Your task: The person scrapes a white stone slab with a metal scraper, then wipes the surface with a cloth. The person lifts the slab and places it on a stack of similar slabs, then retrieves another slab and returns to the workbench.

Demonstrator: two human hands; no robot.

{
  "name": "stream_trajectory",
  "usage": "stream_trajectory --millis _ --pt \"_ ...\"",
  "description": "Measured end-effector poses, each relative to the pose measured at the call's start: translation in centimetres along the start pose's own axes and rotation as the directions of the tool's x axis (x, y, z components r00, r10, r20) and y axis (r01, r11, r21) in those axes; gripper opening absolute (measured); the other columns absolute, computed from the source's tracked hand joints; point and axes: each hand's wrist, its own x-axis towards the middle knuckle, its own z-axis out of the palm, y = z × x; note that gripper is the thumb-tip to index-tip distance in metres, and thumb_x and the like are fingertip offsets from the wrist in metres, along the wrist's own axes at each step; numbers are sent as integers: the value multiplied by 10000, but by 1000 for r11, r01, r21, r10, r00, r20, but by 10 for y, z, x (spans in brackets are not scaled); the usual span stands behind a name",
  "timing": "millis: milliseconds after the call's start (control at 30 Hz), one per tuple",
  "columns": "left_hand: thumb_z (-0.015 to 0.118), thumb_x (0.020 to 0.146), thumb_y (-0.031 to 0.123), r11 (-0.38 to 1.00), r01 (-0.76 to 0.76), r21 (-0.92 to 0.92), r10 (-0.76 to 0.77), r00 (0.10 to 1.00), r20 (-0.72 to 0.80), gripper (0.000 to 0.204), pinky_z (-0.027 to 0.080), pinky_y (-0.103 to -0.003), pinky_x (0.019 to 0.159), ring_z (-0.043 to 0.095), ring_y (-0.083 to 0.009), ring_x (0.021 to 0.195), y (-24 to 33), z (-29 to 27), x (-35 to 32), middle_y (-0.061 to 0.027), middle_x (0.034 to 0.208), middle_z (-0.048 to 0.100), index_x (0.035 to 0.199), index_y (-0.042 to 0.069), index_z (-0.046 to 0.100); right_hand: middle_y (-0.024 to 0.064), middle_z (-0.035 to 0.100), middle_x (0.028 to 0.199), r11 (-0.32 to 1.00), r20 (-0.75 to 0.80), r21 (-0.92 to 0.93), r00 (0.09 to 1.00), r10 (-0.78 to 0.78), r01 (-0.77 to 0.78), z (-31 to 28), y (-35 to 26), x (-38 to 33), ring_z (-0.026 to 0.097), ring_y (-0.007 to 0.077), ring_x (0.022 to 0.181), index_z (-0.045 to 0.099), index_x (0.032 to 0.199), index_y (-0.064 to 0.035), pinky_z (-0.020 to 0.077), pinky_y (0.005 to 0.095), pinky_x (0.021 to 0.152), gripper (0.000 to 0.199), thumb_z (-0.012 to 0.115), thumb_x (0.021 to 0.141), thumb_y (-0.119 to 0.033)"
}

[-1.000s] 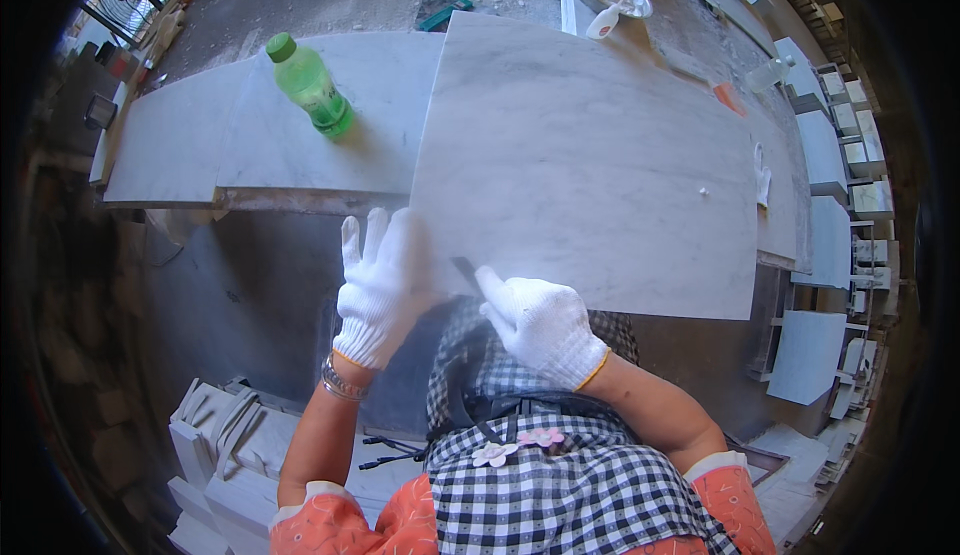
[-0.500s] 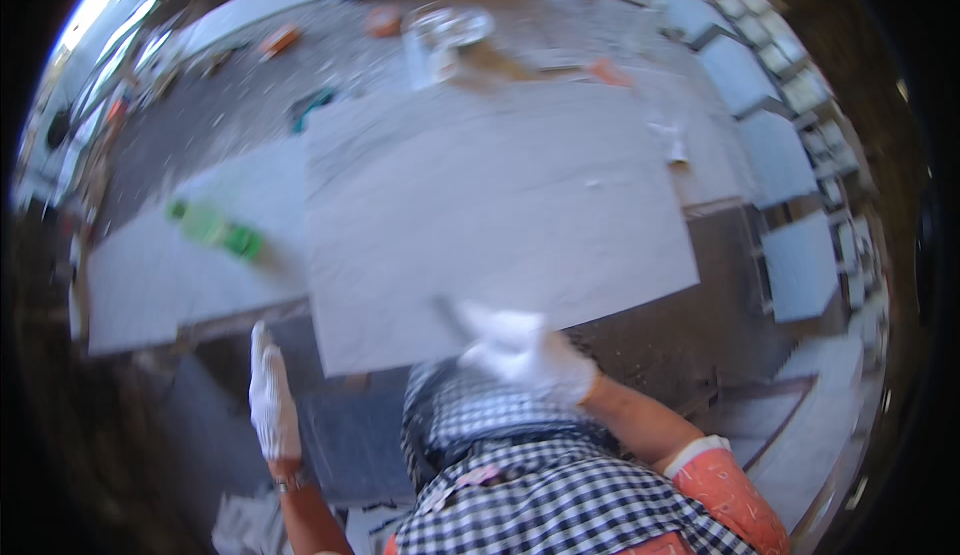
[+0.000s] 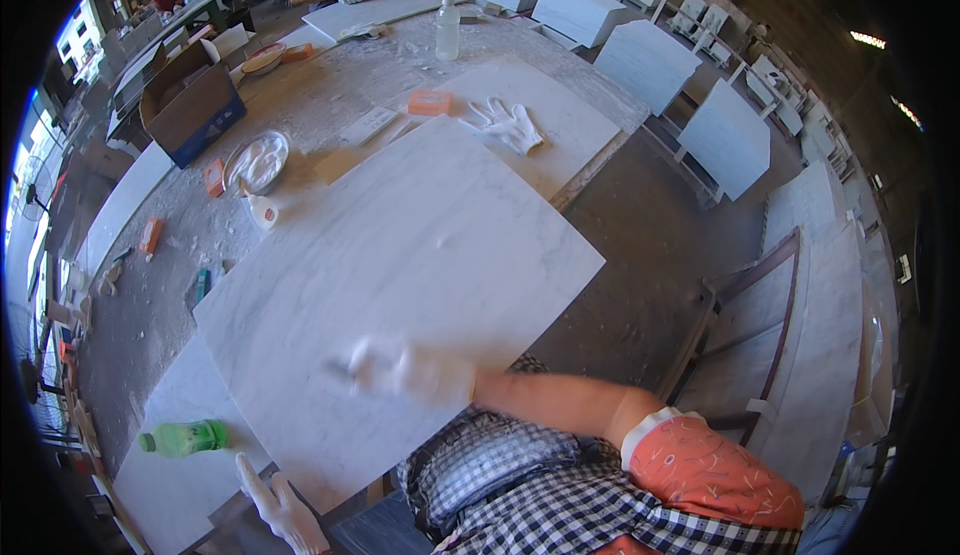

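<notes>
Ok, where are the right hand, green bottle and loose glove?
Right hand (image 3: 402, 368), head view: middle of the blurred glove.
Green bottle (image 3: 190, 438), head view: bottle's side.
Loose glove (image 3: 514, 130), head view: palm area.

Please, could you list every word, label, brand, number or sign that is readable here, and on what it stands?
No text can be read.
White bottle: reddish mark, too small.
Green bottle: any lettering is too blurred.
Carton: any print is too small.

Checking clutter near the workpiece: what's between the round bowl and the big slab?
A small white bottle, seen in the head view between the round bowl and the big slab.
</notes>
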Motion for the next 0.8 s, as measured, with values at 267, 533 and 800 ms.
stream_trajectory --millis 267,533,800 --pt "579 1098 243 984 14 -176 -15 1000 -4 448 410 -452 1193 549 -367 1401 31 0 2 -242 1487 602 1429 -57 609 30 716 922 923 -927 -361 157 -340 -130 -276 -16 -3 644 135 836 721 1023 10 531 331 784 130 710 965 -106" --pt "531 1029 25 982 -160 95 154 986 71 582 285 -433 1266 387 -363 1536 35 39 55 -229 1643 432 1597 -24 415 87 735 1136 997 -39 23 996 -79 80 -21 0 -54 691 241 1086 698 1038 -70 540 375 935 95 743 954 -66" --pt "592 979 -2 898 -346 272 313 937 156 602 214 -510 1299 346 -399 1560 57 51 79 -232 1625 453 1566 -9 464 150 740 1175 993 219 103 975 39 -63 -51 -4 -47 698 240 1152 736 1101 4 553 368 992 169 734 932 19"
